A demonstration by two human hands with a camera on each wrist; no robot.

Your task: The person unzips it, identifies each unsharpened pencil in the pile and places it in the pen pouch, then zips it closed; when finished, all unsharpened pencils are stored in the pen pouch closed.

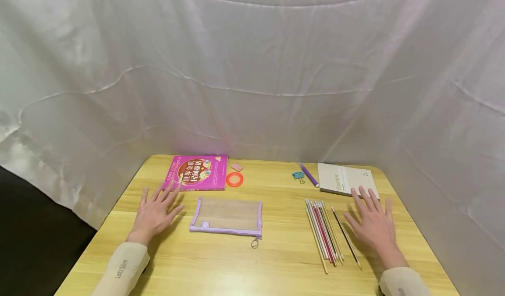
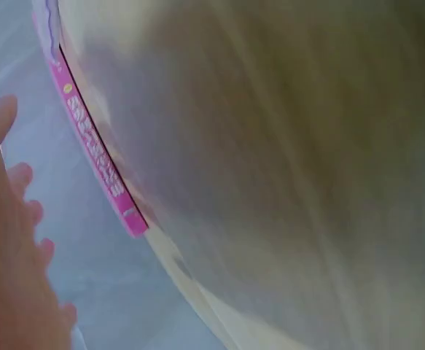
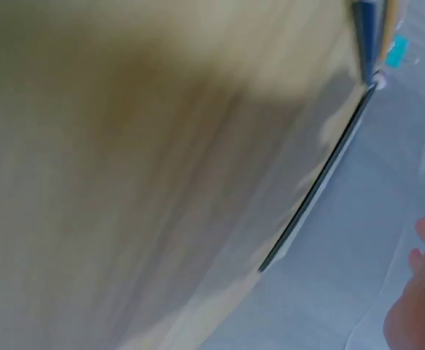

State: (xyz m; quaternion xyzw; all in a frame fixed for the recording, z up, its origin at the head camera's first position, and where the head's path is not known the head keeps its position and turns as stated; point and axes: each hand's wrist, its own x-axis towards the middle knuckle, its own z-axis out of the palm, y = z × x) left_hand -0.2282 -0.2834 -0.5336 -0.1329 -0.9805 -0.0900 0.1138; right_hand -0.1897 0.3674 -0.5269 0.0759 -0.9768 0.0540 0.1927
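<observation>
- Two bare hands show on my head feed, well apart, one toward each side of the wood-grain table (image 1: 288, 261).
- Left hand (image 1: 154, 215): fingers straight and spread wide. From my head view its fingertips overlap the near-left corner of the pink book (image 1: 215, 173); I cannot tell whether they touch it.
- Right hand (image 1: 375, 223): fingers likewise straight and fanned out, fingertips by the near edge of the pale notebook (image 1: 343, 177); I cannot tell about contact there either.
- Mesh pouch (image 1: 229, 215) with purple trim: flat on the table between the hands, closer to the left one, a metal ring pull (image 1: 254, 243) at its near-right corner.
- Pencil bunch (image 1: 323, 239): lying between the pouch and the right hand, tips toward the person.
- Single dark pencil (image 1: 346, 238): just beside the bunch, on the right hand's side.
- Farther back I see an orange-red ring (image 1: 234, 186) and a pink eraser (image 1: 236, 167) near the book, then a teal binder clip (image 1: 298, 175) and a purple pen (image 1: 309, 175) near the notebook.
- Grey curtain (image 1: 252, 112) stands behind everything.
</observation>
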